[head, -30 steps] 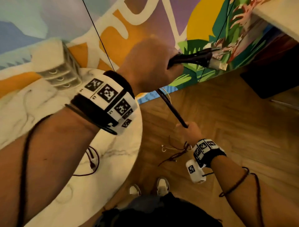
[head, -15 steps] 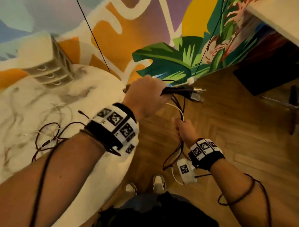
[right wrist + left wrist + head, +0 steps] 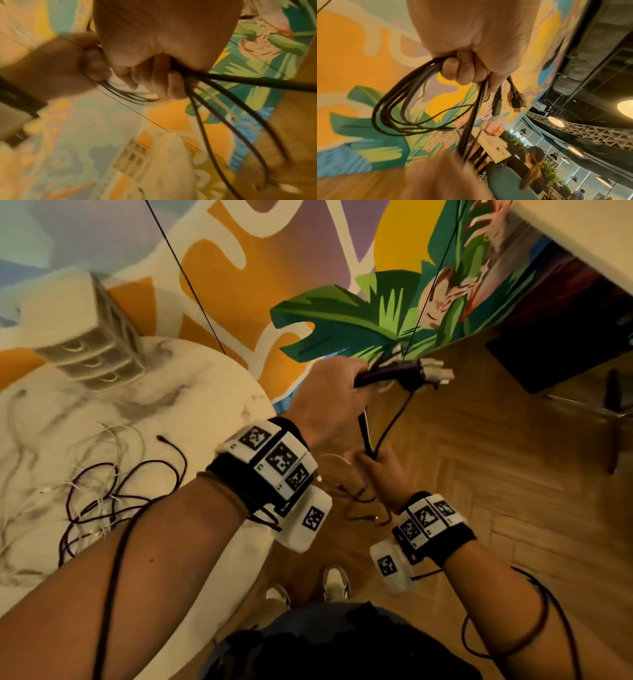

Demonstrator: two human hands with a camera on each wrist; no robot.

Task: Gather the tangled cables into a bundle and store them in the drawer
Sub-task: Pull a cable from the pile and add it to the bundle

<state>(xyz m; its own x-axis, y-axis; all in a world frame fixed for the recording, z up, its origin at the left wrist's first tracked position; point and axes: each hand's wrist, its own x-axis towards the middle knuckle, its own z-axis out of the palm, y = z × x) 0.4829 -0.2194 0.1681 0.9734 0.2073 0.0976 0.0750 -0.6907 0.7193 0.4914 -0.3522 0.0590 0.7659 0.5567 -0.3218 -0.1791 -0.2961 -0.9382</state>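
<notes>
My left hand [image 3: 332, 402] is held out past the table edge, its fist closed round a bundle of black cables [image 3: 394, 421]. Their plugs [image 3: 435, 371] stick out to the right. Just below it, my right hand [image 3: 383, 474] grips the strands that hang down. In the left wrist view the left hand [image 3: 471, 54] holds several black loops [image 3: 388, 108] and dangling plugs [image 3: 517, 101]. In the right wrist view the right hand [image 3: 154, 60] clasps black cables [image 3: 240, 81] that fan out to the right. More loose cables [image 3: 102, 491], dark and white, lie tangled on the marble table [image 3: 191, 412].
A small white drawer unit [image 3: 92, 344] stands at the table's back left against the painted wall. Wooden floor [image 3: 479, 474] lies under my hands, with my shoes [image 3: 335, 580] below. A dark object [image 3: 555, 361] sits at the right. Another person [image 3: 534, 162] sits farther off.
My left hand has come down from head height with the plug ends. My right hand has slid up the hanging cables to just under it. The table's loose cables came into view.
</notes>
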